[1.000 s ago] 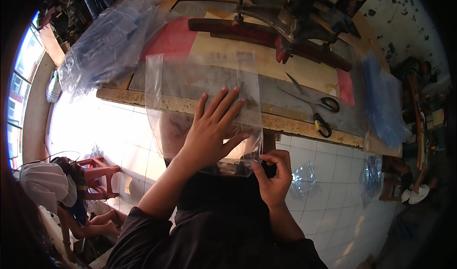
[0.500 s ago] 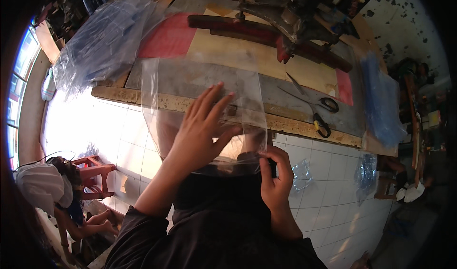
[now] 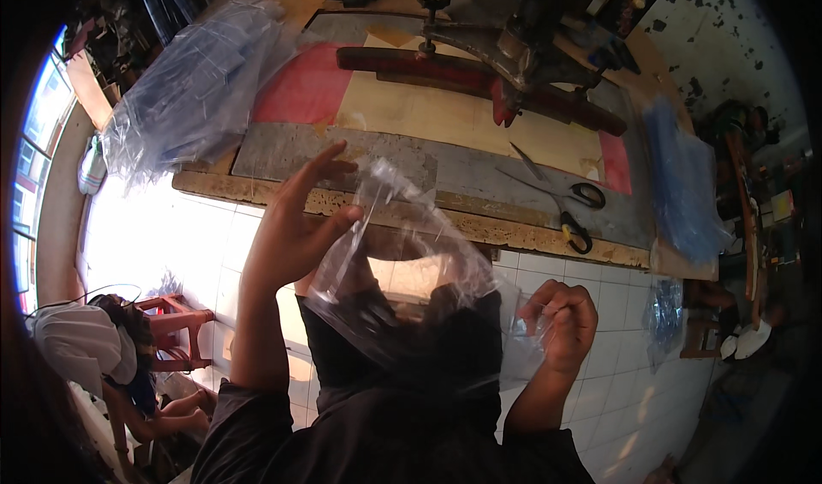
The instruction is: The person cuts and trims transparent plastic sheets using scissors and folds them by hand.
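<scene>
A clear plastic sheet [image 3: 419, 236], perhaps a bag, hangs crumpled over my lap in front of the bench edge. My right hand [image 3: 561, 319] pinches its right end with curled fingers. At the sheet's upper left side, my left hand [image 3: 295, 214] is raised with its fingers apart; its thumb is close to the plastic, and I cannot tell whether it touches. Past the sheet, scissors [image 3: 561, 197] with black and yellow handles lie with parted blades on the grey bench top. A long dark red press bar [image 3: 428, 66] on a metal arm spans the yellow and red surface behind.
A heap of clear plastic sheets [image 3: 193, 90] covers the bench's left end. More bluish plastic [image 3: 689, 188] hangs at its right end. On the left, a person in white [image 3: 81, 338] is near a red stool [image 3: 178, 330]. Plastic [image 3: 664, 313] lies low at the right.
The sheet has come off the bench edge toward me and crumpled. My right hand has moved right with its end; my left hand has lifted off it and shifted left.
</scene>
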`<state>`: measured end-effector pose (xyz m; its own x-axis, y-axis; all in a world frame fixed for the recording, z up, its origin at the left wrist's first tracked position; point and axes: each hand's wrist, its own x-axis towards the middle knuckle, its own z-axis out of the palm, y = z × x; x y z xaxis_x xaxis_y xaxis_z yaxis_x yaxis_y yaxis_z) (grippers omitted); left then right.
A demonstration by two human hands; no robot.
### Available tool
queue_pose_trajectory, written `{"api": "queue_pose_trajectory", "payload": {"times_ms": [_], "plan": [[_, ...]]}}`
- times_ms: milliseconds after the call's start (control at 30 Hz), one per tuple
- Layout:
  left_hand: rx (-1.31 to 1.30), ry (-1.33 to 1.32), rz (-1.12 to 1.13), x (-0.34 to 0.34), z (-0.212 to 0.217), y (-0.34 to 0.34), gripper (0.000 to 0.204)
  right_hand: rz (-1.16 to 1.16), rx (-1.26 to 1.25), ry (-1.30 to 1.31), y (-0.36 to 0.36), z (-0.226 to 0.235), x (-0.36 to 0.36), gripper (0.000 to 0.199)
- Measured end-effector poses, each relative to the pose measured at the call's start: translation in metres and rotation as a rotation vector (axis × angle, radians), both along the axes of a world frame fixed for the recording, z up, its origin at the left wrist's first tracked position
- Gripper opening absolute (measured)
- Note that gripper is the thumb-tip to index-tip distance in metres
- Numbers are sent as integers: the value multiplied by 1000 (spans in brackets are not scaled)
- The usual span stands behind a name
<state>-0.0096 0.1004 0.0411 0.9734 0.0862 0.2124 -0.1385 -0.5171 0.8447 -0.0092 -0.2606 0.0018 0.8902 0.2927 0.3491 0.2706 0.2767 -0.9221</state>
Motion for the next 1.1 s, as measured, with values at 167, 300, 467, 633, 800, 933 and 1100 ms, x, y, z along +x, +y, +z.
{"api": "queue_pose_trajectory", "payload": {"times_ms": [167,300,467,633,800,933,1100], "plan": [[166,-64,-219,4,-9,4,72,-215,-103,14,0,10,-1,32],[-486,136,-191,-13,-14,-5,68,-405,-245,-23,-2,18,-1,34],[-224,266,-175,-20,-17,-6,71,-387,-296,-15,-16,20,2,37],[-468,127,-34,-32,-27,-3,77,-109,-276,-75,-25,26,12,25],[-491,29,-11,-43,-20,11,80,-55,-390,-85,-26,27,17,27],[-425,47,-27,-46,-21,17,80,-29,-467,-203,-26,30,20,22],[-421,23,51,-52,-36,25,60,-32,-487,-230,-24,31,20,20]]}}
